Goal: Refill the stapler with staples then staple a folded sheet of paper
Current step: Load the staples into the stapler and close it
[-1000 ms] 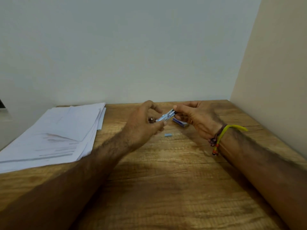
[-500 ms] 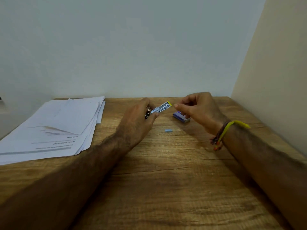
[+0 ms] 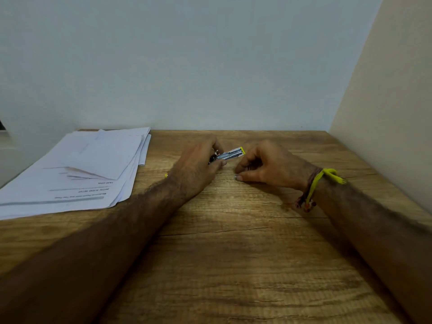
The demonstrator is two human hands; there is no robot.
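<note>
From the head camera we see our left hand (image 3: 198, 164) curled round the stapler (image 3: 228, 155), held just above the desk (image 3: 233, 253) near its far edge, its yellow-tipped end towards our right hand (image 3: 266, 166). The right hand's fingers are curled down, tips on the wood; whether they pinch anything, we cannot tell. Half a second ago that hand was raised. Papers (image 3: 77, 171) lie at the far left corner.

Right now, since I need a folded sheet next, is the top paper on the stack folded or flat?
Folded: the top sheet on the paper stack shows a doubled, lifted edge at its near side.
</note>
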